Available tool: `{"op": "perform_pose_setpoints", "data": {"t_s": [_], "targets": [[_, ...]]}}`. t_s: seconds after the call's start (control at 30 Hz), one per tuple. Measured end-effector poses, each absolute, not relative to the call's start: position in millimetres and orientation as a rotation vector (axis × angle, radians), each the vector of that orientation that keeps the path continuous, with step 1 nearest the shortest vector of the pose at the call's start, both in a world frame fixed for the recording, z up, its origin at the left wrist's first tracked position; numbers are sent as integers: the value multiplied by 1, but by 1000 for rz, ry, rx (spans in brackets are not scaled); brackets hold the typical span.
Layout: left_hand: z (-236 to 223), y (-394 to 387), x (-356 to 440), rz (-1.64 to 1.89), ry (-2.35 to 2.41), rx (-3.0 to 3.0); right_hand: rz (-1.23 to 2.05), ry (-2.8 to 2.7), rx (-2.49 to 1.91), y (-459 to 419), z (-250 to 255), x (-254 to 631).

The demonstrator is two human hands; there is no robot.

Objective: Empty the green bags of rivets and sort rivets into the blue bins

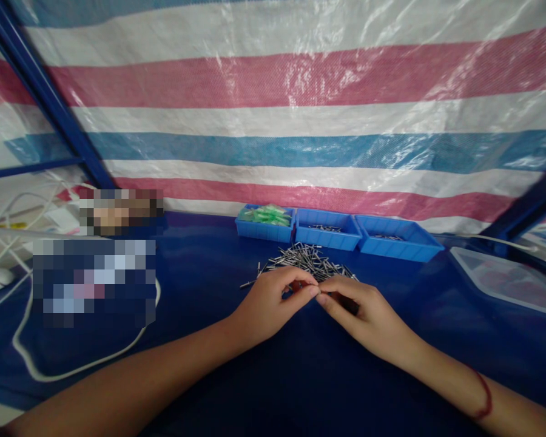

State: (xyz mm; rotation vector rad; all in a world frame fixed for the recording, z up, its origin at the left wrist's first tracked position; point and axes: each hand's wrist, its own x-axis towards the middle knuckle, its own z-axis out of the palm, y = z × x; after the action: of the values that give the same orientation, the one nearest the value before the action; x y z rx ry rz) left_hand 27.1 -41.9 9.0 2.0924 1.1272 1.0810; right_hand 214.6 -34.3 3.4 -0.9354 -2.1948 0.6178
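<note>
My left hand [277,300] and my right hand [361,306] meet fingertip to fingertip, each with thumb and forefinger pinched. Whatever sits between the fingertips is too small and covered to name. Just beyond them lies a heap of thin metal pins [307,258], loosely scattered on the dark blue tabletop [300,376]. Part of the heap is hidden behind my hands.
Behind the heap stand a blue bin with green packets [264,214] and two blue bins [330,240] [398,246] holding some metal pins. A clear plastic lid or tray [505,279] lies right. A white cable [50,377] loops at left by a blurred-out area. Striped sheeting [300,79] hangs behind.
</note>
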Motion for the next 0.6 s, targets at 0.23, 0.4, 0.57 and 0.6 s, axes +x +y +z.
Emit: {"op": "perform_pose_setpoints", "data": {"t_s": [0.23, 0.4, 0.57, 0.6], "targets": [[10, -43, 27, 1096, 1141, 2115, 595, -2173, -950, -30, 0, 215], [10, -42, 27, 1120, 1137, 2140, 604, -2109, -1007, -31, 0, 216], [5, -37, 24, 1104, 1168, 2181, 519, -2025, -1007, -32, 1, 218], [4, -36, 23, 1094, 1165, 2195, 487, -2014, -997, -32, 1, 219]]}}
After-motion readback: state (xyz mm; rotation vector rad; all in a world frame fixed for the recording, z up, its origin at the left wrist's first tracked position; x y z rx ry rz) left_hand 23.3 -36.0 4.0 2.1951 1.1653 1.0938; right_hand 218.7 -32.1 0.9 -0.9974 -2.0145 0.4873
